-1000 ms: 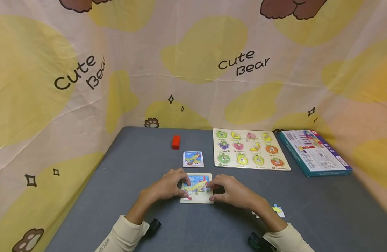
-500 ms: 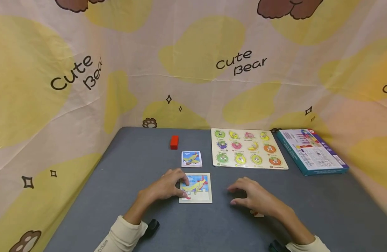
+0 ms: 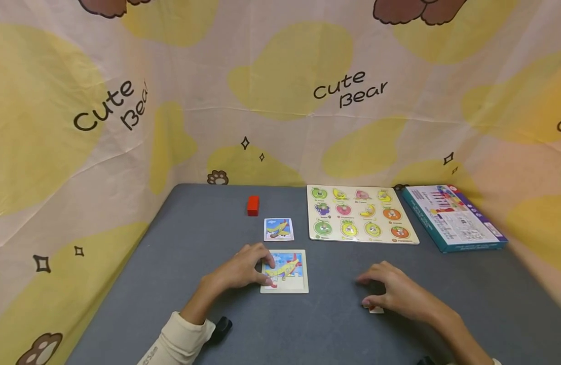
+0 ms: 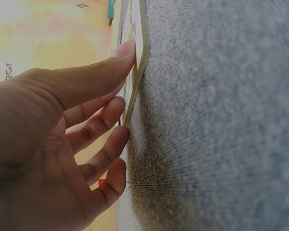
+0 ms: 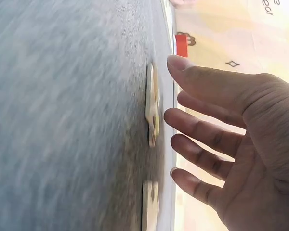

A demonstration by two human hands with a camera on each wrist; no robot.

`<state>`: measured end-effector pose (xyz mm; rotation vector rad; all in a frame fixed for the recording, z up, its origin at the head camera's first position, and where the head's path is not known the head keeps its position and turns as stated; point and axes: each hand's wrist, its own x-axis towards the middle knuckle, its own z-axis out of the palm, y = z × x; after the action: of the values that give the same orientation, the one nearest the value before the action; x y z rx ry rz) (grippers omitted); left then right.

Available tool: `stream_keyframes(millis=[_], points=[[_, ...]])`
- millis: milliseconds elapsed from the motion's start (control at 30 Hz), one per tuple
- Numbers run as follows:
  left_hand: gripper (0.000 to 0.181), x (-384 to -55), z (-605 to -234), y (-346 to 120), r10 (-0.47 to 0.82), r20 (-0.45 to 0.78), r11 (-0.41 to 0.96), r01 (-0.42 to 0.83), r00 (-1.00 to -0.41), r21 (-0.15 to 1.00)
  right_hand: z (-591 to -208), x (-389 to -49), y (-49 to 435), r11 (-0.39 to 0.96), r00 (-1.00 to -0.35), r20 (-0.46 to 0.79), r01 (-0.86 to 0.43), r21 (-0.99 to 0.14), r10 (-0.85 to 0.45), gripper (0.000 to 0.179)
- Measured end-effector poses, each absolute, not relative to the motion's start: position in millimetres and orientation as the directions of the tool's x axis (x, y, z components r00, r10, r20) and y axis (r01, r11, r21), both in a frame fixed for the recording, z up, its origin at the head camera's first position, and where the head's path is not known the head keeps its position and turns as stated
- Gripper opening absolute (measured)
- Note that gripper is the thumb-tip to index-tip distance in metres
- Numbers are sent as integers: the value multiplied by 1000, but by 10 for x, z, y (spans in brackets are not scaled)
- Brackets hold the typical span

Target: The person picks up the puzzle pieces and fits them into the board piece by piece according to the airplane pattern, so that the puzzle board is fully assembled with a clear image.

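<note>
A small jigsaw puzzle board lies flat before me, its fitted pieces showing a yellow airplane with a pale bare area at the lower right. On its left side rests my left hand, thumb and forefinger touching the board. In the left wrist view the thumb lies on the face and the other fingers lie loosely curled by the edge. Off to the right, my right hand hovers with parted fingers over a loose puzzle piece, partly hidden by it. Two pieces, one nearer, show in the right wrist view, close to the fingertips.
Behind the puzzle lies a picture card with the same airplane. A red block stands further back. Toward the right rear are a fruit picture board and a flat teal-edged box. Printed cloth walls the table.
My right hand has left the puzzle's right edge and moved right, to the loose pieces. The left hand has stayed on the board.
</note>
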<state>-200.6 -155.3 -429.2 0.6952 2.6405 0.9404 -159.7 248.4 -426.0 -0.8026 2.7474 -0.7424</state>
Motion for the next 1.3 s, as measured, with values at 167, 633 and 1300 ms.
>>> stream_keyframes(millis=[167,633,1300], points=[[27,-2016,-4294,-1554,522,-65,678,368,-850,636,-4277,-1534,2614,755,-844,-35,-460,-466,-536,39],[28,-2021,-4294,-1562,521,-71,675,359,-851,645,-4321,-1404,2815,770,-834,-19,-501,-395,-552,22],[27,-2008,-4291,-1559,522,-77,673,354,-850,650,-4329,-1360,2771,791,-847,-15,-489,-369,-531,15]])
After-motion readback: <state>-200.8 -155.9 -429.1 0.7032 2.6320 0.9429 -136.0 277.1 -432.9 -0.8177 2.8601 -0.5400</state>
